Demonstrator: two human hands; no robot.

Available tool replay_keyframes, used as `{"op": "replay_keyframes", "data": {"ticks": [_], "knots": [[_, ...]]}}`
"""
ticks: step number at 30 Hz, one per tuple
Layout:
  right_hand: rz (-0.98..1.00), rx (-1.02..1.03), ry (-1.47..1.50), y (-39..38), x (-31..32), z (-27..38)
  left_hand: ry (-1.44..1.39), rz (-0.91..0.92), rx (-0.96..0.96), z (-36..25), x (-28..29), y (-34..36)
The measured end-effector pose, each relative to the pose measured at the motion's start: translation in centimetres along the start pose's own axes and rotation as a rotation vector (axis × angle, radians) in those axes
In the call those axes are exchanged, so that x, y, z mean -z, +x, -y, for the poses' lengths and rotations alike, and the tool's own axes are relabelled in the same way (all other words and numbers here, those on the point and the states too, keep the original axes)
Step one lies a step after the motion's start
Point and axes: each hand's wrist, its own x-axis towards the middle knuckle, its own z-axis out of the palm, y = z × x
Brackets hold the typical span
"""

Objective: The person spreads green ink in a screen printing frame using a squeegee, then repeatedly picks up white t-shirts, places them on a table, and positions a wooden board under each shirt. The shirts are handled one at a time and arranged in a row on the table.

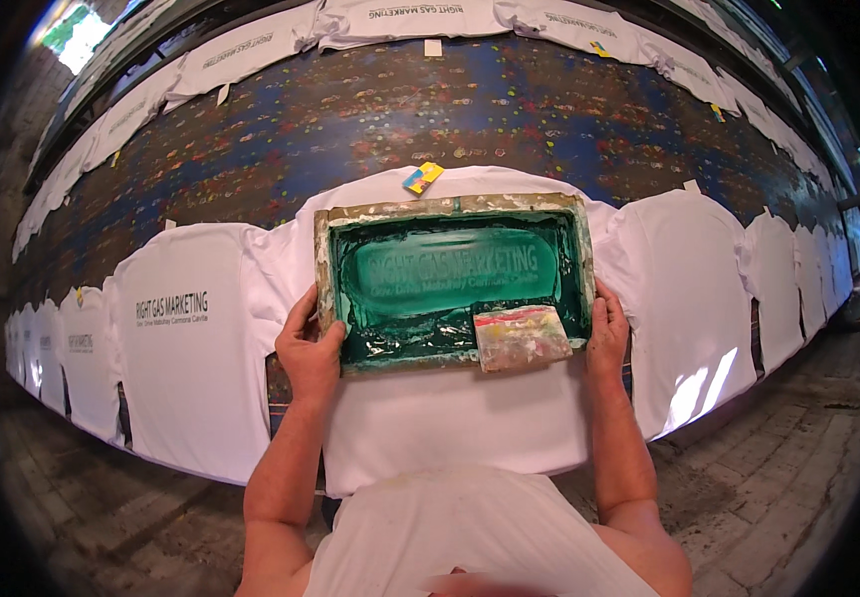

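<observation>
A rectangular printing screen (pixel 412 261) with a paint-smeared frame, green mesh and dark ink along its lower part lies over a white T-shirt (pixel 455 418) in front of me. My left hand (pixel 311 338) is closed on the screen's left side and my right hand (pixel 604 328) grips its right side. A squeegee (pixel 522 343), with a stained pale body and a red strip, rests inside the screen at the lower right. Just beyond the screen, a small yellow and blue card (pixel 422 177) sits on the shirt's collar area.
More white shirts extend along the paint-speckled table (pixel 430 109) on both sides, one printed (pixel 171 358) to my left and one unprinted (pixel 684 298) to my right. Another row of printed shirts (pixel 400 20) lines the far edge. A worn floor (pixel 818 418) shows below the near edge.
</observation>
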Motion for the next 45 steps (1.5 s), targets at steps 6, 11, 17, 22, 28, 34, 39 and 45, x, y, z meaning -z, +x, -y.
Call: {"op": "replay_keyframes", "data": {"ticks": [6,11,17,22,28,34,39,45], "knots": [[-0.014,0.004,-0.012,0.5,-0.2,-0.8,-0.026,0.005,0.02,0.4,-0.1,0.5],[-0.031,-0.005,0.013,0.4,-0.5,-0.9,-0.04,0.013,0.032,0.6,0.1,0.7],[-0.059,-0.002,0.016,0.3,-0.6,-1.3,-0.071,0.014,0.012,1.3,-0.1,0.7],[-0.071,-0.024,0.135,0.7,-0.4,-2.4,-0.069,0.003,-0.052,2.1,0.0,0.7],[-0.052,-0.027,0.181,0.8,-0.5,-1.7,-0.079,-0.013,-0.115,2.8,-0.4,0.7],[-0.016,-0.062,0.18,0.8,-0.6,-1.2,-0.027,-0.08,-0.166,2.7,-0.4,0.7],[0.021,-0.131,0.141,2.1,2.0,-2.2,0.012,-0.09,-0.197,3.0,0.1,0.9],[-0.018,0.25,-0.683,2.3,3.5,1.0,-0.006,-0.088,-0.153,2.6,0.1,0.7]]}}
